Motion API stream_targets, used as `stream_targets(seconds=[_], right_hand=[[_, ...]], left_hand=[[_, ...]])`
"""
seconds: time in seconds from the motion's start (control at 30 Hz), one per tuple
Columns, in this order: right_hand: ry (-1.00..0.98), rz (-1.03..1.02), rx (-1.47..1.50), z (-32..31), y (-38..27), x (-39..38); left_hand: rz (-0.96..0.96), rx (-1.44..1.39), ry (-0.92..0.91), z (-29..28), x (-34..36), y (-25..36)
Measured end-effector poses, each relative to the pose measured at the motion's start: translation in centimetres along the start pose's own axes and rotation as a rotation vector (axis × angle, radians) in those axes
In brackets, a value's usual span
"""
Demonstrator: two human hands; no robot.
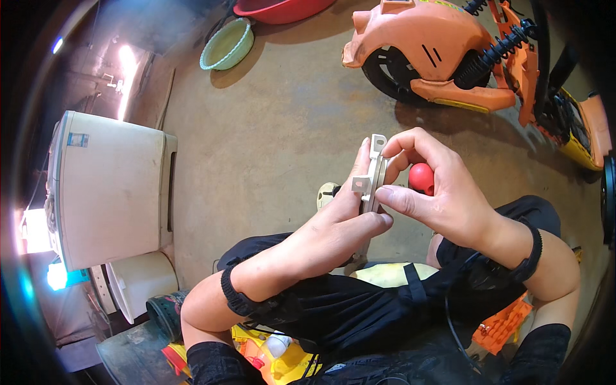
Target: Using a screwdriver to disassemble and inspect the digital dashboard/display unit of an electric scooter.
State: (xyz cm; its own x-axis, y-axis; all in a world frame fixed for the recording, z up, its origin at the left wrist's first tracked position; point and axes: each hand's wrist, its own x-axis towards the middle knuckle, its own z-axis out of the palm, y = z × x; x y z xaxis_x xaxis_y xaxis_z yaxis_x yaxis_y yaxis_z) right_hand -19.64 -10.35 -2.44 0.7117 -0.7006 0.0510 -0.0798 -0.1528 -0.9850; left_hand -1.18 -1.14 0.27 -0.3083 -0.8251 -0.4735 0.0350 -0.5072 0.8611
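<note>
Both hands hold a pale metal flat fitting with small holed tabs (379, 144), raised upright over my lap. My left hand (343, 224) is closed on it, with the thumb at its lower end and fingers behind it. My right hand (443, 186) pinches its right edge with thumb and bent fingers. A red round knob or ball (420, 176) sits at the right hand's curled fingers; I cannot tell whether it is gripped or what it connects to.
An orange scooter body with wheel (427, 48) stands upper right. Red (282, 13) and pale green (224, 48) basins lie at the back. A white appliance (109, 192), white bucket (141, 289) and dark containers (128, 359) stand left. Orange plastic pieces (504, 321) lie beside me.
</note>
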Motion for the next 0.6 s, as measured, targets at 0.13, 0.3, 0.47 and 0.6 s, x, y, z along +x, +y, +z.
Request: stream_targets(seconds=[0.13, 0.3, 0.47, 0.6], right_hand=[[0.017, 0.042, 0.088, -0.4, -0.2, 0.1], [0.028, 0.147, 0.179, -1.1, -0.7, 0.4], [0.019, 0.216, 0.255, -1.5, -1.3, 0.5], [0.031, 0.220, 0.251, -1.3, -1.1, 0.5]], left_hand=[[0.054, -0.028, 0.022, 0.2, -0.3, 0.3], [0.102, -0.111, 0.064, 0.0, -0.4, 1.0], [0.063, -0.217, 0.074, -0.3, -0.5, 1.1], [0.073, -0.187, 0.085, -0.4, -0.5, 0.9]])
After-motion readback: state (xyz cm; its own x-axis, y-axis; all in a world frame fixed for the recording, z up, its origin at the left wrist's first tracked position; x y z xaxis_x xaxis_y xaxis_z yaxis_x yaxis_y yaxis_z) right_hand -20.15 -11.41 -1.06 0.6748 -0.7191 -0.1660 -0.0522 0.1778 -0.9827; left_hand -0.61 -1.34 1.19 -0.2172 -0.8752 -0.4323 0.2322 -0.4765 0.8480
